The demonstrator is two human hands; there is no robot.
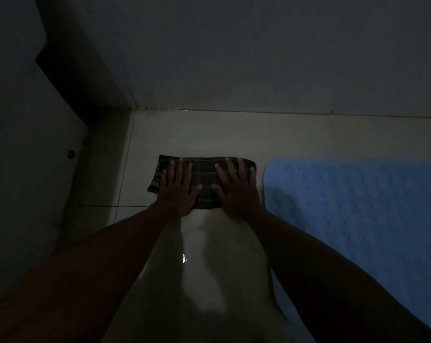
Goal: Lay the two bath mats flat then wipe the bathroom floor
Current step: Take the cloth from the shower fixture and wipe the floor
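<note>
Both palms flat | left hand (178, 188) and right hand (236, 189) spread open, pressing checked cloth (204, 179) to floor tile (197, 134) for wiping | blue bath mat (358, 206) flat, just right.

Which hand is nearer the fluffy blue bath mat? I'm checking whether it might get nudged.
Right. The right hand presses the dark plaid cloth at its end beside the fluffy blue bath mat; the left hand lies flat on the cloth's far end.
</note>
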